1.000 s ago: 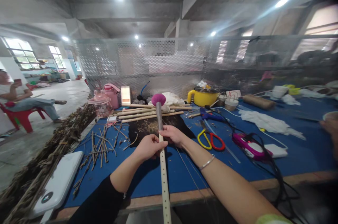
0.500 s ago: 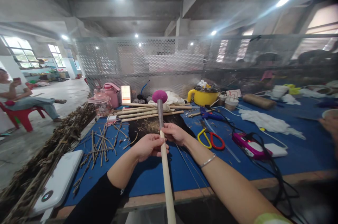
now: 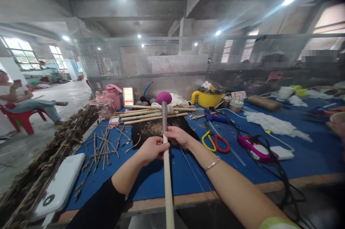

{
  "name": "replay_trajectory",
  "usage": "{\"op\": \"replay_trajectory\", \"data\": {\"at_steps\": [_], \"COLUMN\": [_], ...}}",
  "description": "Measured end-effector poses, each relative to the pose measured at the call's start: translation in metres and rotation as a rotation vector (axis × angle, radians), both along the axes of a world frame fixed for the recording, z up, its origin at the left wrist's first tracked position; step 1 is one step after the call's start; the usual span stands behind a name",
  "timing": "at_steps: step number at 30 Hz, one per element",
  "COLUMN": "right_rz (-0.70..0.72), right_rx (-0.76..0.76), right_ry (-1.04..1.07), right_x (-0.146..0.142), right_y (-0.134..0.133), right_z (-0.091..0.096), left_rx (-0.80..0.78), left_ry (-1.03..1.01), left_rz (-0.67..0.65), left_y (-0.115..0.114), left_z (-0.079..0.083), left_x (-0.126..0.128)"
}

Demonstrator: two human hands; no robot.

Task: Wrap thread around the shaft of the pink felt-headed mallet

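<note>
Magenta rounded head (image 3: 164,97) on a grey sleeve (image 3: 165,119) tops a pale rod (image 3: 167,186); the rod runs from over the black cloth (image 3: 136,133) toward the near side and out of view. Left hand (image 3: 153,150): fingers pinched on the rod, just in front of the cloth. Right hand (image 3: 178,137): fingers clamped near where sleeve and rod meet, over the cloth's near part; far-side fingers partly hidden. Blue-topped counter (image 3: 309,164) lies under the cloth. Dry twigs (image 3: 104,151) lie left of the cloth, scissors (image 3: 215,139) right of it. Pale sticks (image 3: 142,115) lie along its far edge. Yellow pot (image 3: 210,99): beyond the cloth, to its right.
</note>
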State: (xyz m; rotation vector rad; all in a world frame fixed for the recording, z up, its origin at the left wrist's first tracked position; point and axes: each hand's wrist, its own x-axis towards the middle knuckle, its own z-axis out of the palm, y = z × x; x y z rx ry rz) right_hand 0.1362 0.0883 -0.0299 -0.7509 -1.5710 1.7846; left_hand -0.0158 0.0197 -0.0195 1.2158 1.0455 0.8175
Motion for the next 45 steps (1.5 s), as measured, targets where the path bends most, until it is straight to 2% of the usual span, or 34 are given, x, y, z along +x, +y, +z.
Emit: {"op": "replay_trajectory", "data": {"at_steps": [5,8,14,19,23,27,30,38,42,45], "right_rz": [0.055,0.048,-0.030,-0.051,-0.037,-0.004,0.006,-0.083,-0.099,-0.090], "right_rx": [-0.008,0.038,0.085,0.105,0.053,-0.005,0.017,0.066,0.060,0.016], "right_ry": [0.080,0.051,-0.009,-0.037,0.006,0.077,0.044,-0.051,-0.059,-0.001], "right_x": [-0.001,-0.002,-0.003,-0.002,-0.002,-0.001,-0.001,-0.004,-0.004,-0.003], "right_y": [-0.003,-0.003,0.001,0.001,-0.002,-0.003,-0.002,-0.002,-0.003,-0.002], "right_z": [0.004,0.004,0.001,0.001,0.002,0.003,0.003,0.003,0.003,0.003], "left_rx": [-0.105,-0.120,0.049,0.076,0.021,-0.069,-0.104,-0.005,0.037,0.026], "left_ry": [-0.128,-0.117,0.167,0.106,-0.020,-0.123,-0.126,0.104,0.023,-0.057], "left_rz": [-0.108,-0.116,0.076,0.142,0.085,-0.038,-0.094,0.085,0.092,0.046], "left_y": [-0.006,-0.007,-0.002,0.001,0.000,-0.005,-0.007,-0.002,0.000,-0.001], "left_z": [0.014,0.015,0.001,-0.003,0.003,0.015,0.018,0.002,-0.001,0.003], "left_x": [-0.004,-0.003,0.001,0.002,0.001,-0.003,-0.003,0.001,0.001,0.000]}}
